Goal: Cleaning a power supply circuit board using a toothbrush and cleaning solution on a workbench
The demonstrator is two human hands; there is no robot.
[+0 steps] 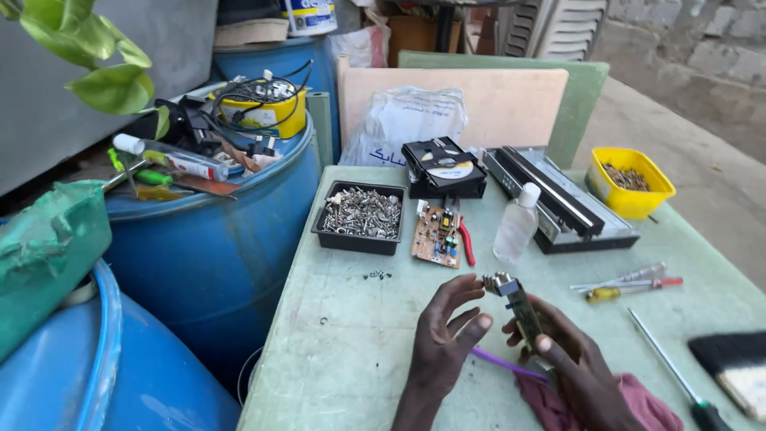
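My right hand (570, 363) grips a small narrow circuit module (517, 304) with a metal end, held upright over the pale green table (343, 351). My left hand (448, 331) is right beside it, fingers curled and apart, its fingertips close to the module's metal tip. A thin purple tool (504, 364) sticks out between the two hands; which hand holds it is unclear. A reddish cloth (638, 403) lies under my right wrist.
On the table: a black tray of screws (360, 214), a brown circuit board (436, 235), a clear bottle (516, 224), a disc drive (444, 168), a black player chassis (562, 201), a yellow tub (629, 182), screwdrivers (626, 286). Blue drums (215, 247) stand left.
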